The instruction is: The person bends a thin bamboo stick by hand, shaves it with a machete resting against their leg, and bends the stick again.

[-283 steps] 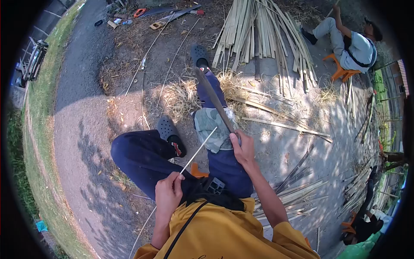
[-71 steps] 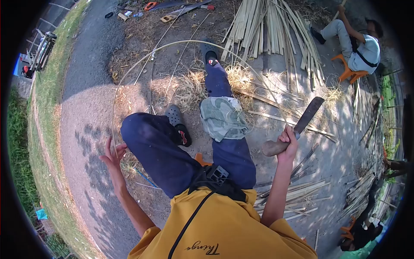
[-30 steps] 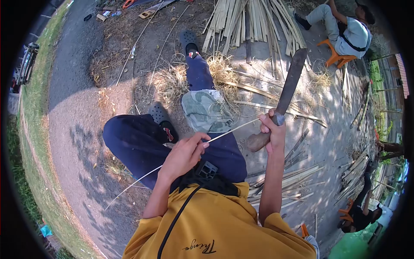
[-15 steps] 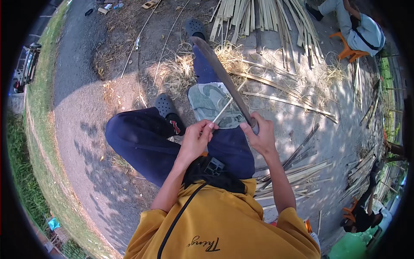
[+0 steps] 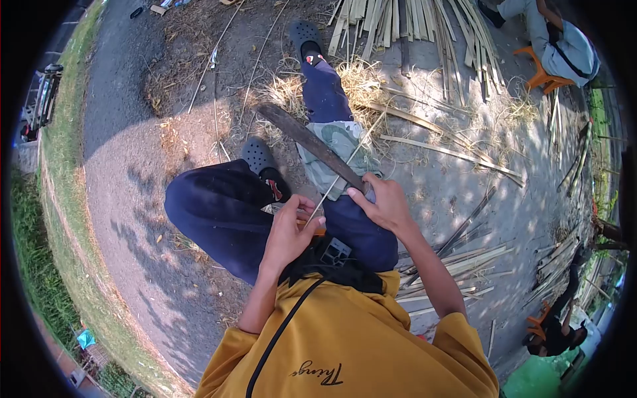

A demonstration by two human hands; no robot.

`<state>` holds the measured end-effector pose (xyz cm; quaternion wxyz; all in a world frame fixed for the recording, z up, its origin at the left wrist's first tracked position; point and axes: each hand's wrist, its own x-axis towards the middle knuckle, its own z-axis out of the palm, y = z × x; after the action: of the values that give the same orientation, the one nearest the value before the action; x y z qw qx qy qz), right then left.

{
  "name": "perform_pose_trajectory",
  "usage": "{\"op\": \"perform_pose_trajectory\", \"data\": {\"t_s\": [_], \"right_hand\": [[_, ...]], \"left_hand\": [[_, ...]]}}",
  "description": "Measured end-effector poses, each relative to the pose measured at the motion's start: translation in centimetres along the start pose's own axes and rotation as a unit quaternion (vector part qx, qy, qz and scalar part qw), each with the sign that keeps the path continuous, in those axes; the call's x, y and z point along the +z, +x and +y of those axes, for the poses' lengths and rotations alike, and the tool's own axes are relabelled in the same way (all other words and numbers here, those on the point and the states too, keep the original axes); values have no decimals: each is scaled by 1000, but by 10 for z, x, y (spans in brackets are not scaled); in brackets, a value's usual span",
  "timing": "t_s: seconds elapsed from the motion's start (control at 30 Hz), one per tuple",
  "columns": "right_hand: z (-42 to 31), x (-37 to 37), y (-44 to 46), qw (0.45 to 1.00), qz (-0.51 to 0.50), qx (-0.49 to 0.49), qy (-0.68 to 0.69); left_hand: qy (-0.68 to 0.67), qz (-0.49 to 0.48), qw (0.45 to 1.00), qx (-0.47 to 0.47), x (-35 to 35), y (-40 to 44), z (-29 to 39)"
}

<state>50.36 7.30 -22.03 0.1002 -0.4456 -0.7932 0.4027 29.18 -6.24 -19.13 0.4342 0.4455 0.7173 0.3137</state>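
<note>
My left hand (image 5: 289,229) pinches a thin pale strip (image 5: 327,193) that slants up and right over my thigh. In my right hand (image 5: 385,203) is a long dark blade (image 5: 302,136), its tip pointing up and left. Blade and strip cross just above the fingers of my right hand. The blade's handle is mostly hidden by that hand. Under the strip and blade, a camouflage cloth (image 5: 328,147) lies over my outstretched leg.
Pale split strips (image 5: 424,23) fan out at the top, with curly shavings (image 5: 361,83) around my foot. More strips (image 5: 464,265) lie at my right. One person (image 5: 564,50) sits upper right, another (image 5: 561,335) lower right.
My left hand let go of a strip end and gripped the strip again nearer the middle. The blade, earlier held upright at the right, has swung left across the strip.
</note>
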Motion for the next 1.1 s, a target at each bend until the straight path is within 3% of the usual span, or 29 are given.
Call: {"op": "perform_pose_trajectory", "data": {"t_s": [0.1,0.23,0.43,0.5,0.8,0.93,1.0,1.1], "right_hand": [[-1,-1,0,1000,-5,0,12],[4,1,0,1000,-3,-11,24],[8,2,-7,998,19,-36,54],[3,-1,-14,996,35,-35,72],[-17,-16,-18,998,15,-14,63],[-4,-4,-15,999,20,-18,39],[-5,0,-12,1000,8,-4,17],[-2,4,-9,1000,13,-15,13]], "left_hand": [[15,30,997,-63,-7,-18,9],[36,72,995,-61,-4,-25,-3],[-104,55,992,-48,0,-20,-9],[-180,41,973,-137,2,-14,3],[-183,48,981,-52,32,30,-6],[-176,17,983,-49,32,34,-1],[-215,-4,972,-96,30,34,6],[-202,-12,976,-75,35,36,0]]}}
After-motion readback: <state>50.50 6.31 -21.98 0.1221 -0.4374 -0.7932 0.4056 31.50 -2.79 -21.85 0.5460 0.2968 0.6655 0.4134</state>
